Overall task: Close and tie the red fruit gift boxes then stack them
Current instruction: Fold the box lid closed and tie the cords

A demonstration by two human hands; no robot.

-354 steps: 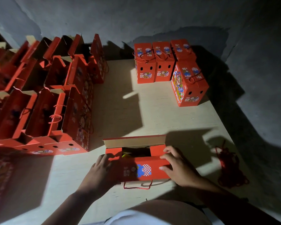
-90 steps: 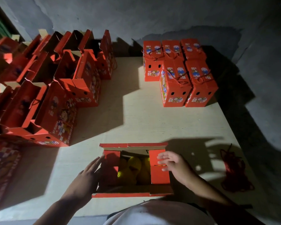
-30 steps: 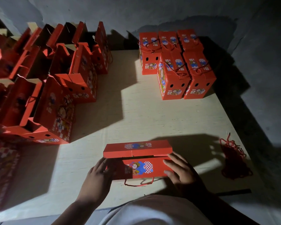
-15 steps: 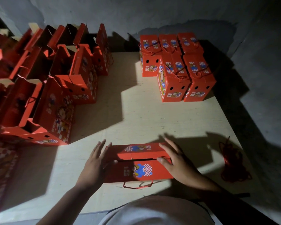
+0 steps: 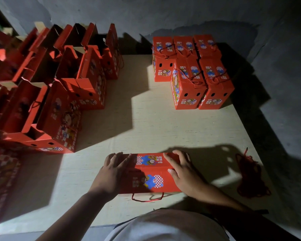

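A red fruit gift box (image 5: 150,173) stands near the front edge of the pale board, its two top flaps folded down flat. My left hand (image 5: 111,173) presses on the left end of the lid with spread, straight fingers. My right hand (image 5: 182,169) lies flat over the right end of the lid. A red cord handle (image 5: 147,199) hangs loose from the near side of the box. Several closed, tied boxes (image 5: 189,70) stand together at the back right.
Several open red boxes (image 5: 59,94) with raised flaps fill the left side. A heap of red cords (image 5: 250,176) lies at the board's right edge. The board (image 5: 146,122) between the groups is bare. A grey wall runs behind.
The far flap has been pressed fully down onto the box. Both hands have slid further over the lid and now lie flat on it.
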